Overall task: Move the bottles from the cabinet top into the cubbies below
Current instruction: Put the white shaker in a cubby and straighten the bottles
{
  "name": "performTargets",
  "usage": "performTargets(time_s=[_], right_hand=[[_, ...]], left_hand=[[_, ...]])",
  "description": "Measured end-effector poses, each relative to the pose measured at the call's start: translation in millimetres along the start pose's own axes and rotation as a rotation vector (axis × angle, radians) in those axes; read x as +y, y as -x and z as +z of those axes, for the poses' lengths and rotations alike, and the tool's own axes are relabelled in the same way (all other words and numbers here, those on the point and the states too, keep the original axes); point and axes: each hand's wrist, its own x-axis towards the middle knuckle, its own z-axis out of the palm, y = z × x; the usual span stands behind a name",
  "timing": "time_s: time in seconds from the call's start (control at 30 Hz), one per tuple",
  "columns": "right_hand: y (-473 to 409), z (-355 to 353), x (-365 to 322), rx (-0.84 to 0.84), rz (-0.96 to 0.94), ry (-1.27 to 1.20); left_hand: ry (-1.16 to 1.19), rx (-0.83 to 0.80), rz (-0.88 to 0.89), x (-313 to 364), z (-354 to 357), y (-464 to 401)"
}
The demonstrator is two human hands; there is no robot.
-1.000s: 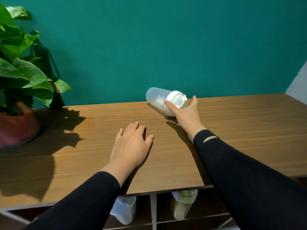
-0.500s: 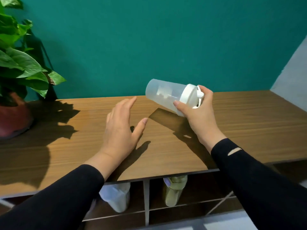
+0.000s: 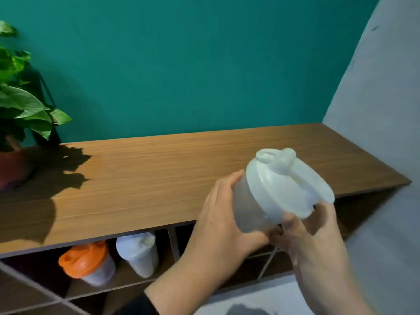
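Observation:
A translucent shaker bottle with a white lid (image 3: pixel 281 187) is held in the air in front of the cabinet's front edge, lid towards me. My left hand (image 3: pixel 225 226) wraps its clear body from the left. My right hand (image 3: pixel 316 237) grips it from below and the right. The wooden cabinet top (image 3: pixel 159 178) carries no other bottle. In the cubby (image 3: pixel 127 285) below stand an orange-lidded bottle (image 3: pixel 87 262) and a white-lidded bottle (image 3: pixel 138 251).
A potted green plant (image 3: pixel 16 123) stands at the far left of the cabinet top, casting a shadow across the wood. A teal wall runs behind and a grey wall (image 3: pixel 381 110) closes the right end. A vertical divider (image 3: pixel 173 243) separates the cubbies.
The bottle has come off the cabinet top and forward towards me. My left hand left the wood and took hold of the bottle's body. The view has dropped and shifted right.

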Motion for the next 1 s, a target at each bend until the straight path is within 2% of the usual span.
performTargets(time_s=[0.07, 0.17, 0.27, 0.33, 0.4, 0.53, 0.63, 0.77, 1.0], right_hand=[[26, -9, 10, 0.067, 0.046, 0.059], [48, -38, 39, 0.154, 0.235, 0.253], [45, -65, 78, 0.246, 0.469, 0.351], [34, -75, 100, 0.213, 0.523, 0.375], [18, -79, 121, 0.15, 0.534, 0.373], [-17, -79, 161, 0.096, 0.536, 0.44], [-36, -81, 181, 0.105, 0.544, 0.47], [-50, -87, 198, 0.129, 0.597, 0.491], [-61, -92, 213, 0.112, 0.641, 0.464]], left_hand=[[0.117, -0.028, -0.083, 1, 22, 25], [0.226, -0.246, -0.264, -19, 52, 51], [0.097, -0.416, -0.378, -51, 77, 60], [0.11, -0.434, -0.514, -69, 87, 56], [0.184, -0.453, -0.562, -78, 93, 46], [0.307, -0.372, -0.755, -106, 113, 22], [0.473, -0.231, -0.924, -122, 128, 6], [0.554, -0.089, -1.061, -136, 148, -10], [0.421, -0.103, -1.008, -148, 176, -17]])
